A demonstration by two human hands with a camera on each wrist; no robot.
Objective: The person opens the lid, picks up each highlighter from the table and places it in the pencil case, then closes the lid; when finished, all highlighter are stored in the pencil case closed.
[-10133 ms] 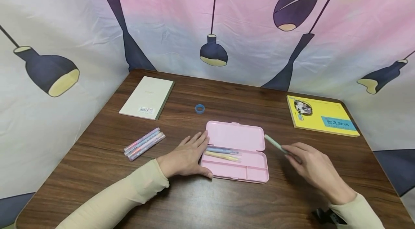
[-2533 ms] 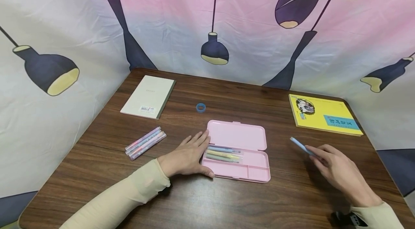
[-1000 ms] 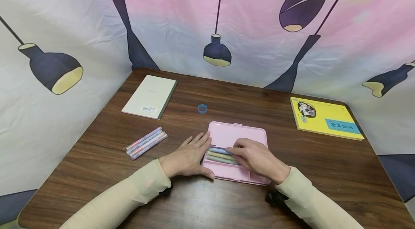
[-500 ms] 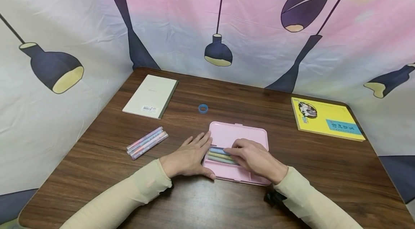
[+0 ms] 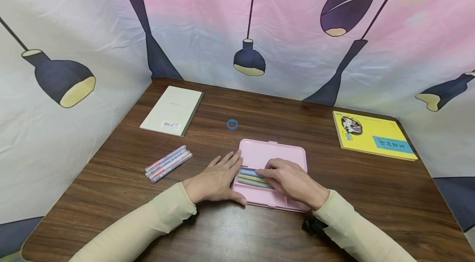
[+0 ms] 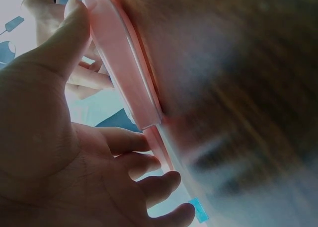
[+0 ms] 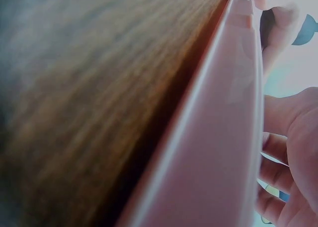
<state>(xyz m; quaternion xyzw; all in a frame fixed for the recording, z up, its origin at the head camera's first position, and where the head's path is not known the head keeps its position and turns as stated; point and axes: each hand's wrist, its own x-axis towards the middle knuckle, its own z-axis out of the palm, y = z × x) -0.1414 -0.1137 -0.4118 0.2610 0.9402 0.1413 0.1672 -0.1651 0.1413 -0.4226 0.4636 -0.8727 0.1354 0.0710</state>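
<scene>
Open pink pencil case (image 5: 272, 155) at table (image 5: 111, 196) centre, lid lying flat at 12 o'clock of its tray. Left hand (image 5: 215, 179), fingers relaxed and gripping nothing, rests against the case's 9 o'clock edge. Right hand (image 5: 293, 180), fingers curled, touches the pens in the tray (image 5: 249, 176); whether it pinches one cannot be told. Three loose pens (image 5: 168, 164) lie at 9 o'clock, well apart.

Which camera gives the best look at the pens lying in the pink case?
The head view: it shows the pens in a row in the open pink case, the right hand partly over them. The left wrist view shows only the case's edge; the right wrist view shows its wall and perhaps a sliver of colour.
</scene>
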